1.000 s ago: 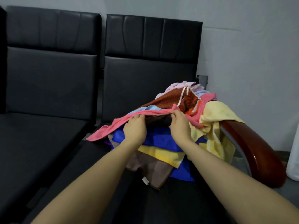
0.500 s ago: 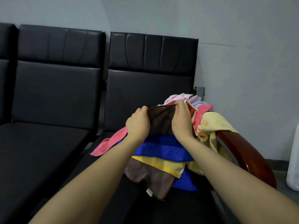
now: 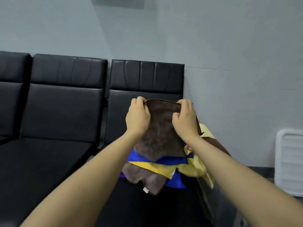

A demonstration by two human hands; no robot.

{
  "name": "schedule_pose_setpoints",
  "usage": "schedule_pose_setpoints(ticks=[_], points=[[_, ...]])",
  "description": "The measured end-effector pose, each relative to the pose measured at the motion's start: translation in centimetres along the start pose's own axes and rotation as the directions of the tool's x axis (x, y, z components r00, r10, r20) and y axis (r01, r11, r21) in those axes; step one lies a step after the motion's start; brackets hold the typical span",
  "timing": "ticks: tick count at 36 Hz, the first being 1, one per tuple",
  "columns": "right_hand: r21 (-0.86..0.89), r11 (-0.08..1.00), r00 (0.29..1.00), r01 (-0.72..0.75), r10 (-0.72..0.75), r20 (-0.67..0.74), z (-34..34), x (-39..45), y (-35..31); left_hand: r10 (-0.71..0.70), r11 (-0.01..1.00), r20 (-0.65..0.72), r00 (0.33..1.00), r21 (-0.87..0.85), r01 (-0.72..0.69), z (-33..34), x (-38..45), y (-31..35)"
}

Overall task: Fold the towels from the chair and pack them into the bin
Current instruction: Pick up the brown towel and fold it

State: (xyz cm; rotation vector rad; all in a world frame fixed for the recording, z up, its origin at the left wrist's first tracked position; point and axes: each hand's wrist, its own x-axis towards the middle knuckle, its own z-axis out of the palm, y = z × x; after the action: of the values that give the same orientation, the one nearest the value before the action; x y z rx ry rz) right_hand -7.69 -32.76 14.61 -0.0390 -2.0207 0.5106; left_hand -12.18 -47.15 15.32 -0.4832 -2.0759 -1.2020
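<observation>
Since half a second ago both hands have lifted the brown towel up from the heap of towels on the black chair; the left hand and right hand each pinch its top edge with curled fingers. It hangs limp, so it seems light and soft, best held at the corners. Around stand a grey wall and a white bin on the right.
</observation>
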Motion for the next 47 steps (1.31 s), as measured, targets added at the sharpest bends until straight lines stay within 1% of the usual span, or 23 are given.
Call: schedule_pose_setpoints(ticks=[2, 3, 7, 10, 13, 15, 17, 19, 22, 24, 26, 28, 31, 35, 39, 43, 47], points=[[-0.109, 0.994, 0.999, 0.009, -0.004, 0.04, -1.1, -0.1, -0.4, 0.007, 1.0, -0.031, 0.999, -0.007, -0.007, -0.8, -0.2, 0.9], [-0.161, 0.987, 0.998, -0.01, 0.02, 0.059, -1.7, -0.2, -0.6, 0.003, 1.0, -0.038, 0.999, -0.006, -0.003, -1.3, -0.4, 1.4], [-0.284, 0.948, 0.979, -0.145, 0.179, 0.095, -2.9, -0.8, 0.1, -0.024, 0.997, -0.067, 0.997, 0.068, 0.029, -2.7, -0.7, 2.2], [-0.281, 0.925, 0.951, -0.255, 0.293, 0.103, -3.5, -1.8, 0.9, -0.013, 0.99, -0.067, 0.998, 0.141, 0.022, -3.7, -1.0, 2.0], [-0.262, 0.916, 0.932, -0.303, 0.342, 0.119, -3.6, -2.6, 0.9, 0.005, 0.977, -0.058, 0.998, 0.215, 0.008, -4.7, -1.7, 1.7], [-0.225, 0.906, 0.906, -0.36, 0.397, 0.149, -3.6, -2.9, 0.7, -0.023, 0.973, -0.056, 0.998, 0.228, 0.036, -5.2, -2.1, 1.4], [-0.191, 0.9, 0.888, -0.392, 0.424, 0.176, -3.6, -3.1, 0.6, -0.086, 0.968, -0.044, 0.995, 0.232, 0.094, -5.6, -2.4, 0.9], [-0.146, 0.913, 0.897, -0.381, 0.403, 0.183, -3.6, -3.3, 0.6, -0.152, 0.959, -0.02, 0.988, 0.239, 0.152, -5.8, -2.5, 0.0], [-0.075, 0.924, 0.909, -0.375, 0.383, 0.166, -3.0, -3.5, 0.7, -0.2, 0.947, 0.017, 0.98, 0.261, 0.189, -5.8, -2.6, -1.3], [-0.052, 0.912, 0.901, -0.407, 0.41, 0.142, -2.7, -3.5, 0.5, -0.229, 0.947, 0.024, 0.973, 0.236, 0.217, -5.6, -2.6, -1.9], [-0.008, 0.912, 0.907, -0.411, 0.409, 0.097, -2.7, -3.3, 0.2, -0.256, 0.952, 0.013, 0.967, 0.177, 0.249, -5.4, -2.4, -2.2], [0.042, 0.924, 0.924, -0.38, 0.379, 0.045, -2.7, -3.0, -0.3, -0.26, 0.96, -0.008, 0.966, 0.106, 0.259, -5.3, -2.1, -2.1], [0.1, 0.938, 0.942, -0.33, 0.334, -0.022, -2.9, -2.7, -1.0, -0.231, 0.973, -0.039, 0.972, 0.008, 0.232, -5.3, -1.8, -1.8], [0.138, 0.947, 0.952, -0.289, 0.3, -0.06, -3.2, -3.1, -1.0, -0.212, 0.976, -0.076, 0.974, -0.067, 0.207, -5.2, -2.5, -1.8], [0.135, 0.951, 0.955, -0.278, 0.289, -0.071, -3.4, -4.6, -0.6, -0.245, 0.969, -0.065, 0.967, -0.032, 0.243, -5.0, -4.3, -2.4], [0.002, 0.953, 0.953, -0.303, 0.303, -0.008, -4.2, -7.1, -0.1, -0.272, 0.958, -0.069, 0.96, 0.074, 0.277, -5.0, -7.1, -3.5], [-0.101, 0.939, 0.942, -0.329, 0.334, 0.037, -4.7, -9.7, -0.2, -0.3, 0.936, -0.044, 0.953, 0.177, 0.303, -4.9, -9.8, -4.6]])
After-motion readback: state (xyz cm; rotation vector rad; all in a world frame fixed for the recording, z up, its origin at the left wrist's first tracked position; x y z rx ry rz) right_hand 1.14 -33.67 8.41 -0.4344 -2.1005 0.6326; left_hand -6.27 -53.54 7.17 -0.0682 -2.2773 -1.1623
